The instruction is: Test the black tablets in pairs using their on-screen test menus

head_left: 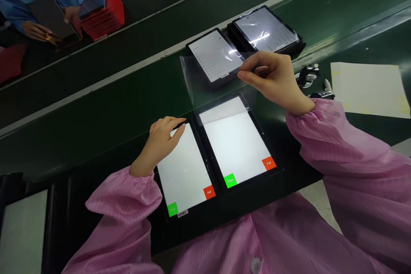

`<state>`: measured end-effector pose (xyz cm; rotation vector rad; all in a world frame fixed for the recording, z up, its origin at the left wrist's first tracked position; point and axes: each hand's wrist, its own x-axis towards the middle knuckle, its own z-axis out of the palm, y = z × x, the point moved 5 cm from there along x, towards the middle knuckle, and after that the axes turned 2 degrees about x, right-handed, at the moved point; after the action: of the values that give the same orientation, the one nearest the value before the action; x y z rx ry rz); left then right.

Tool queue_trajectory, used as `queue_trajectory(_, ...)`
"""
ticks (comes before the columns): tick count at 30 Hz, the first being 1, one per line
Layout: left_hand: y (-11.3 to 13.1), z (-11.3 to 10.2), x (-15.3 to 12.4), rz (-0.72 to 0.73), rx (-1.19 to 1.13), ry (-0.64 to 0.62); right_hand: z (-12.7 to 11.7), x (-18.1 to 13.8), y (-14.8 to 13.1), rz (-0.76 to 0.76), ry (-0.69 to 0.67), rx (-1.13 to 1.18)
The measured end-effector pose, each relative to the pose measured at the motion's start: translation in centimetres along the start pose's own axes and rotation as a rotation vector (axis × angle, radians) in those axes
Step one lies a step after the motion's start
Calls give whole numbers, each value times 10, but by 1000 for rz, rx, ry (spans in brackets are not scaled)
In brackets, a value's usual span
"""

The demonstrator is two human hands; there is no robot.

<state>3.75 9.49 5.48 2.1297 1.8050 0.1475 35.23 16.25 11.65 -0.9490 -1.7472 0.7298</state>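
Two tablets lie side by side in front of me, each with a white screen and green "Pass" and red "Fail" squares. Over the top of the left tablet (pixel 186 167) is my left hand (pixel 163 141), thumb and forefinger apart with nothing seen between them. My right hand (pixel 272 78) pinches the edge of a clear plastic film (pixel 189 81). This see-through sheet hangs above the right tablet (pixel 236 141) and overlaps its upper end. Whether the film touches that screen I cannot tell.
Beyond are a third tablet (pixel 215 55) and a film-covered stack of tablets (pixel 266 30). At right lie metal fittings (pixel 310 75) and a white sheet (pixel 369 87). Across the bench, a person in blue holds a tablet (pixel 53 17) beside red trays (pixel 105 17).
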Motion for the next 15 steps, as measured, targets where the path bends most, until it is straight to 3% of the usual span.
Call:
queue_trajectory(5, 1, -2, 3, -3, 0, 12, -1, 8, -3, -8, -7, -7)
queue_trajectory(15, 4, -8, -1, 69, -61, 164, 0, 27, -11, -82, -8, 21)
